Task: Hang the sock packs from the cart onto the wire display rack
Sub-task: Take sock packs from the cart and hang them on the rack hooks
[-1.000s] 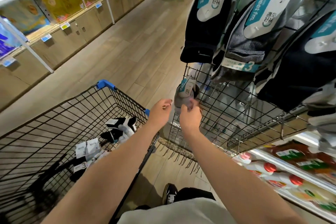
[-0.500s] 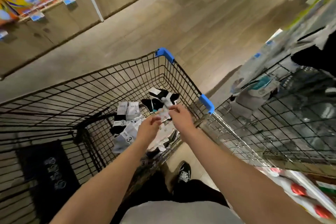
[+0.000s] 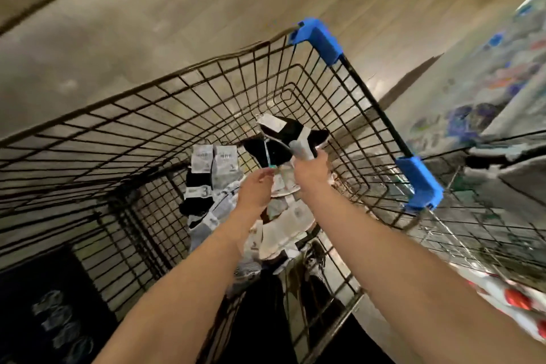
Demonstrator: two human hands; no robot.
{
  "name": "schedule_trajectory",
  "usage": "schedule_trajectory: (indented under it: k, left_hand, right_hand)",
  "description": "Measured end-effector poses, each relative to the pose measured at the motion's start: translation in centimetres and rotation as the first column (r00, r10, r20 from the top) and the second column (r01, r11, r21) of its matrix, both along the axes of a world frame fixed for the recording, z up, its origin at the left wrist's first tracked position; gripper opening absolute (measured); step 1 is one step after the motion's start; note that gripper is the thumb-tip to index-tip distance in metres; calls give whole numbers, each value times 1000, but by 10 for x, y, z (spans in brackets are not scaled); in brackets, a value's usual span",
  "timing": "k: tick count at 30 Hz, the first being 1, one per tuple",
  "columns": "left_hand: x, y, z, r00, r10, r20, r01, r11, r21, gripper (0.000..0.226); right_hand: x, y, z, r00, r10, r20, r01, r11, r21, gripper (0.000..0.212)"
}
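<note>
Both my arms reach into the black wire cart [image 3: 177, 115] with blue corner guards. My right hand [image 3: 310, 170] is closed on a black-and-white sock pack [image 3: 291, 134], lifted a little above the pile. My left hand [image 3: 255, 190] pinches the lower edge of that same pack near its teal tag. Below lies a pile of sock packs [image 3: 280, 224], white, grey and black, with two packs with white header cards [image 3: 214, 159] at its far left. The wire display rack [image 3: 502, 216] is blurred at the right edge.
Wood-look floor [image 3: 206, 9] surrounds the cart. Bottles with red caps [image 3: 517, 300] stand on a low shelf at the lower right. A dark bag or mat [image 3: 56, 313] shows through the cart's near-left wall. My dark shoe is under the cart's near end.
My view swung from the rack down to the cart. Both hands left the hung pack on the rack, reached into the cart and took hold of a black-and-white pack.
</note>
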State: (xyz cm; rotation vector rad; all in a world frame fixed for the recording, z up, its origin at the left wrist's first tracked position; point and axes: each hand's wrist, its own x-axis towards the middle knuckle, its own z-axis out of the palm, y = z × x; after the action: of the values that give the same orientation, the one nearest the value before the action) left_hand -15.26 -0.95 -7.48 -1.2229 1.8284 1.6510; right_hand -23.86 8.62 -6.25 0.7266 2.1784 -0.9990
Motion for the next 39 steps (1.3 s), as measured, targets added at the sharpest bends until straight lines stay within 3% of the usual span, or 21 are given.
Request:
schedule_trajectory:
  k: [2,5,9,15,17,19,21,22,25,28,31,33,35,39]
  left_hand:
    - [-4,-3,-14,996,65,56,-66,998,19,23]
    - [3,-4,-36,987,86,138,-87,996,4,23]
    - [16,5,-34,988,-3,158,8,1000,-28,39]
    - [39,20,-13,981,153,120,-166,981,104,40]
    - [41,21,-3,943,310,119,-330,916,228,39]
    - [39,19,10,856,496,147,-513,776,366,37]
    - [36,15,18,791,591,159,-591,671,447,44]
    - [34,13,23,790,595,148,-588,668,456,45]
    - [33,10,36,808,579,108,-571,727,381,18]
    - [41,3,48,871,489,54,-488,845,220,13]
    - [51,-1,65,928,373,-18,-371,926,68,27]
    - [58,-3,73,946,317,-62,-318,948,5,28]
    - [66,-5,79,943,319,-92,-319,948,15,29]
    - [81,-11,89,922,352,-165,-325,931,166,21]
  right_hand:
    - [0,6,-19,997,-37,71,40,998,-44,79]
    - [10,7,-31,988,49,145,-50,999,7,88]
    - [18,1,-33,996,63,70,-69,993,99,43]
    - [15,-8,3,963,-261,-69,251,959,-132,9]
    - [16,-8,16,941,-332,-71,318,936,-153,12]
    - [20,-7,25,944,-327,-33,319,936,-146,25]
    - [29,-5,30,953,-298,51,302,944,-134,36]
    - [35,-5,33,956,-271,108,285,949,-136,42]
    - [55,-5,43,957,-165,237,204,967,-151,66]
    - [67,-2,57,997,-22,73,29,996,-88,79]
    - [75,0,73,970,185,-160,-204,973,-110,61]
    - [82,-7,81,937,317,-147,-346,900,-264,41]
    - [89,-14,86,924,374,-79,-373,836,-402,35]
    - [98,-21,94,945,327,20,-256,775,-578,37]
